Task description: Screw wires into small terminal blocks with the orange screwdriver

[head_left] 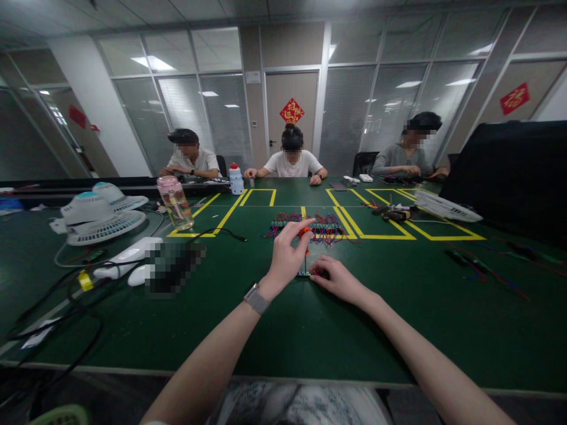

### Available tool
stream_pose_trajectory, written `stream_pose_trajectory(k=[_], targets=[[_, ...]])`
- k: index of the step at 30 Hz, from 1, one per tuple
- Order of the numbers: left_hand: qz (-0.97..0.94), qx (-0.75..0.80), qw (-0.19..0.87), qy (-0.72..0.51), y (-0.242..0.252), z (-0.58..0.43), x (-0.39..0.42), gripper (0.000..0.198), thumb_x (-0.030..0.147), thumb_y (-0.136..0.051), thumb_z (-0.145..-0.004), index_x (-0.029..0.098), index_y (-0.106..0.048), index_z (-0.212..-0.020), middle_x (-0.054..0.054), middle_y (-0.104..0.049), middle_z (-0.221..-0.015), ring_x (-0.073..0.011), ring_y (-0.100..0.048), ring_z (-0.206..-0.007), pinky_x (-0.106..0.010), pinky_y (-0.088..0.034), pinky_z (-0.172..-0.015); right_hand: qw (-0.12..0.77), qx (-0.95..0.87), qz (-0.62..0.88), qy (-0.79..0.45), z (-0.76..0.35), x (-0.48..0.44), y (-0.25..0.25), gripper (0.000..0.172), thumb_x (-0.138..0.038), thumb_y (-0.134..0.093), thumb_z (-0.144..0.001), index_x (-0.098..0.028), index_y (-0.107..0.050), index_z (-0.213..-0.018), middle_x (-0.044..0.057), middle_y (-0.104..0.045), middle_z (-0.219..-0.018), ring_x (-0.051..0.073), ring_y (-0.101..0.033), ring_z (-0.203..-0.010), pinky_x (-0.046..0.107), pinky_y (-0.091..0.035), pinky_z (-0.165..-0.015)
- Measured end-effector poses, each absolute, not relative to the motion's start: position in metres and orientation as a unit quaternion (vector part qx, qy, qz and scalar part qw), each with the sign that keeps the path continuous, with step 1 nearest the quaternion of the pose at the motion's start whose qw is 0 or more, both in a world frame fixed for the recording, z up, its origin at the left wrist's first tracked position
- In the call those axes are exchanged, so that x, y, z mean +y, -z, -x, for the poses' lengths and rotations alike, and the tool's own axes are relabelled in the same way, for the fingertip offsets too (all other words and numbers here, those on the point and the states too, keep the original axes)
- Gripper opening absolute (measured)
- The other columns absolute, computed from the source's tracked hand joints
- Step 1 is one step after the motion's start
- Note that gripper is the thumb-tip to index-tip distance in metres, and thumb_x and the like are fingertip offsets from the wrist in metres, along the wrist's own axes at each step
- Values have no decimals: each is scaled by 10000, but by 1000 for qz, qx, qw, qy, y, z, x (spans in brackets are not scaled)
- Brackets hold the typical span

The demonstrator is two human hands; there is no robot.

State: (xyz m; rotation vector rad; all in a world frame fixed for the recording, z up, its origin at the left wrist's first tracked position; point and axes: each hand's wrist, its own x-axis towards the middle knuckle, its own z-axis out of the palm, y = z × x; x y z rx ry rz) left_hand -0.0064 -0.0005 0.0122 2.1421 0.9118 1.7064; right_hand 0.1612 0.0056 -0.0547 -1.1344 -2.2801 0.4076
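My left hand (286,254), with a watch (257,299) on its wrist, is closed around the orange handle of a screwdriver (306,232). The screwdriver stands upright, its thin shaft pointing down to a small green circuit board (303,274) on the table. At the board's right end, my right hand (339,280) pinches it with curled fingers. Just beyond my hands lies a row of similar boards with red and blue wires (330,227). Part of that row is hidden behind my left hand.
The green table (212,336) carries yellow tape outlines. To the left are white fans (104,218), a pink-lidded bottle (175,203) and black cables (80,295). Hand tools (394,212) and a white basket (447,206) lie right. Several people sit across the table.
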Motion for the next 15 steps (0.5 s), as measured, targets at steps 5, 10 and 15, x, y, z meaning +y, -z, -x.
stream_pose_trajectory(k=[5,10,15], targets=[[-723,341,97,-593,-12,8,-1,260,246,-540,-872,225,-630,-1115,-49,-569,-998,-156,-554,-931,-300,-444,-873,278,-849,422,-152,-161,6,55,59,-211,-595,-829,-170,-634,-846,37,-566,-823,164,-541,-758,284,-440,-700],[-727,317,131,-595,-8,8,3,347,219,-449,-922,251,-523,-1260,-48,-618,-1091,-148,-577,-975,-304,-440,-893,278,-850,420,-156,-162,7,56,61,-211,-596,-828,-174,-637,-855,38,-572,-830,164,-540,-764,286,-445,-706],[-700,378,66,-602,-9,8,1,275,306,-583,-852,220,-639,-1107,-53,-581,-970,-165,-565,-895,-307,-454,-850,273,-850,424,-151,-162,6,55,64,-213,-594,-829,-174,-637,-855,40,-570,-834,167,-542,-772,283,-443,-708]])
